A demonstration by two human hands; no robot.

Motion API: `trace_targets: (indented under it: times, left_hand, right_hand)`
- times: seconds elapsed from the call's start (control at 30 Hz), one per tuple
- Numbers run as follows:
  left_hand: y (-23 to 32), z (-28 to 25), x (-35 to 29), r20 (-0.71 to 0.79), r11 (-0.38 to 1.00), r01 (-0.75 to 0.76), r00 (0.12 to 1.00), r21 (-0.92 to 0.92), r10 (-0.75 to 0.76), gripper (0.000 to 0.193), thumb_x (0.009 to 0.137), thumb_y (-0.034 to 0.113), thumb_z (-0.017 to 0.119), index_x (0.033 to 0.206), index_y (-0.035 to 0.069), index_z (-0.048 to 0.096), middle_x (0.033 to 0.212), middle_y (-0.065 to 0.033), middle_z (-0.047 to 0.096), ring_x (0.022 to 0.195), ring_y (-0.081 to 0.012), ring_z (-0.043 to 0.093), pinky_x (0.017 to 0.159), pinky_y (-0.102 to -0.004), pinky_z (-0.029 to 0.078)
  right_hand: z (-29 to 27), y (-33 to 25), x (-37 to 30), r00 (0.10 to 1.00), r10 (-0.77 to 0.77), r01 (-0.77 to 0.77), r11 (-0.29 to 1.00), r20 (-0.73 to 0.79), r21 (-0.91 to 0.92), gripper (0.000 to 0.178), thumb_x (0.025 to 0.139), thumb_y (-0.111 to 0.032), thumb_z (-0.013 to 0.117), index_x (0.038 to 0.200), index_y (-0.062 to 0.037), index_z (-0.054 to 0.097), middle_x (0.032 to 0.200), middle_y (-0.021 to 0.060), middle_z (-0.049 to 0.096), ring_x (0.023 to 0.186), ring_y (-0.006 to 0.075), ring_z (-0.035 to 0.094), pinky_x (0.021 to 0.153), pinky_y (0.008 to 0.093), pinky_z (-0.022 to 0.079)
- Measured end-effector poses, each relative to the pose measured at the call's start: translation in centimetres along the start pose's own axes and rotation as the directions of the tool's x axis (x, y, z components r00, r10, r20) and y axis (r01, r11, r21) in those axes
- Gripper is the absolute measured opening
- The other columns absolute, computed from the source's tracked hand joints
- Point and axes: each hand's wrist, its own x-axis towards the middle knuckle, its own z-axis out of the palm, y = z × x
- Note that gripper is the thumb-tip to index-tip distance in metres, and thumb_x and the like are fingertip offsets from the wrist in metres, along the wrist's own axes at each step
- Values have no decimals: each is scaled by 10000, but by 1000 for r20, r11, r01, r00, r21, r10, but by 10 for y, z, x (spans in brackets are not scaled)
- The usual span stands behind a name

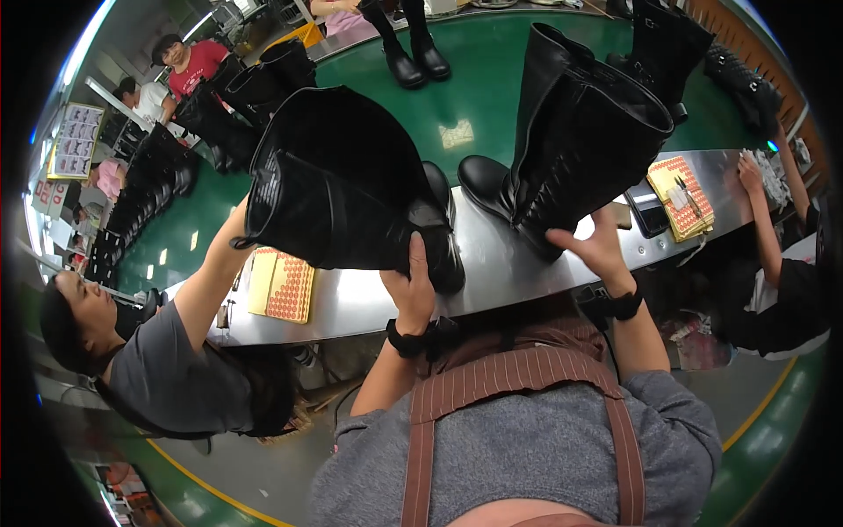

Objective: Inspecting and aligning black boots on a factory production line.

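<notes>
A tall black boot hangs over the steel bench edge, shaft tipped to the left. My left hand grips its heel and sole end. A second tall black boot with lacing stands upright on the bench to the right. My right hand is pressed against the lower back of its shaft, fingers spread around it. A co-worker's arm on my left reaches up to the first boot's shaft.
A green conveyor belt runs behind the bench, carrying more black boots. Sheets of round orange stickers lie left, another sticker sheet right. Another person's hand rests at the far right. Rows of boots stand at left.
</notes>
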Motion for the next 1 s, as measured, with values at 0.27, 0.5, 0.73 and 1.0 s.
trace_targets:
  times: [0.27,0.5,0.73,1.0]
  left_hand:
    - [-8,-1,-2,-72,998,-9,997,-64,5,246,987,122,556,1152,-59,585,1113,-66,613,988,-139,558,920,-285,434]
    - [-15,-5,7,-161,998,-36,987,-42,29,270,1010,182,526,1070,-72,592,997,-39,599,898,-123,529,852,-269,427]
    - [-23,-7,4,-124,998,-30,992,-58,22,316,1004,191,536,1187,-65,567,1132,-87,609,1020,-169,559,925,-298,432]
    - [-18,-76,48,0,991,54,999,-121,-54,679,937,428,603,1353,-63,386,1345,-148,485,1188,-228,509,1008,-361,417]
  right_hand:
    - [26,35,-4,975,216,-222,945,52,241,598,735,-134,843,1233,28,553,1186,90,633,1063,174,591,953,314,463]
    - [46,32,-9,976,197,-183,974,-98,132,468,780,-126,807,1171,24,597,1091,79,674,976,156,619,896,298,481]
    - [123,-2,-4,980,-83,37,968,-178,-247,696,716,-143,816,1294,4,456,1215,177,473,1161,333,463,987,405,399]
    - [187,-44,19,946,-202,241,961,253,-136,938,815,-289,744,1495,12,173,1387,286,333,1251,444,370,1070,465,350]
